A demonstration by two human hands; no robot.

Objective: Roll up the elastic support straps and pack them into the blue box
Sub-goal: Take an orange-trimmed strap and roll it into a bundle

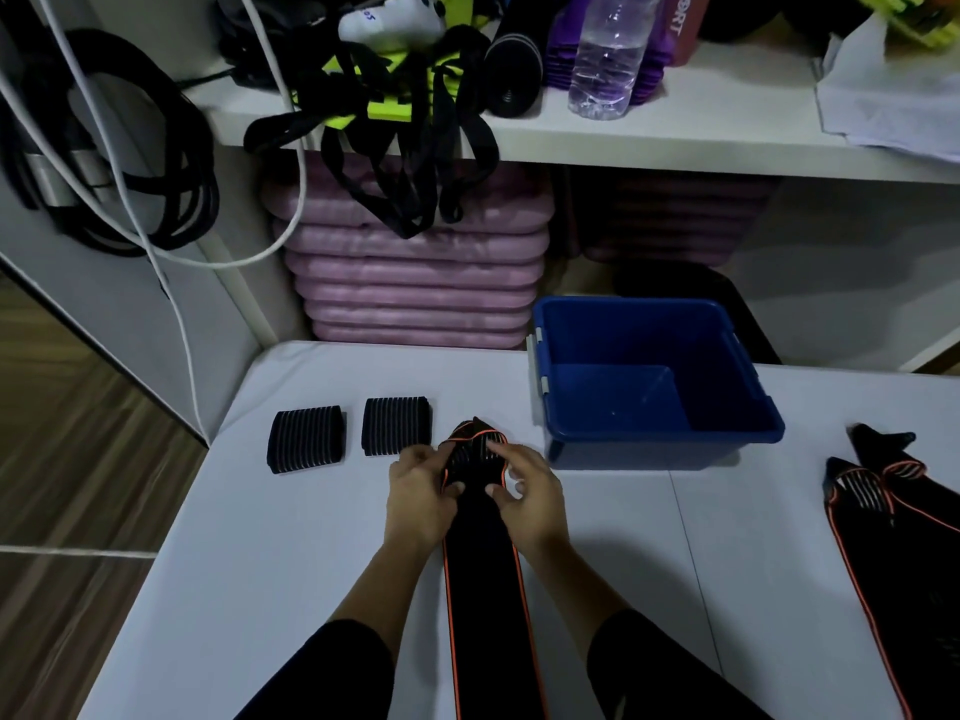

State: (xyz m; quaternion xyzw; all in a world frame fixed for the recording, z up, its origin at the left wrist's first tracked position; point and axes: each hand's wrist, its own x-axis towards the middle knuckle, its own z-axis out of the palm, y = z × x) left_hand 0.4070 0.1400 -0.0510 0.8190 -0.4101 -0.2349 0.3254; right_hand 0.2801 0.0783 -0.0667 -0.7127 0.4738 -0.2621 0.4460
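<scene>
A long black elastic strap with orange edging lies on the white table, running from the front edge away from me. Its far end is folded over, and both hands hold it there. My left hand pinches the left side of the fold; my right hand pinches the right side. The blue box stands open just right of the hands, with nothing visible inside. Two more black-and-orange straps lie unrolled at the right edge. Two black ribbed pads lie flat to the left.
A white shelf overhangs the back, holding tangled black straps, a water bottle and purple items. Stacked pink mats sit beneath it. Black and white cables hang at the left. The table's left edge drops to a wooden floor.
</scene>
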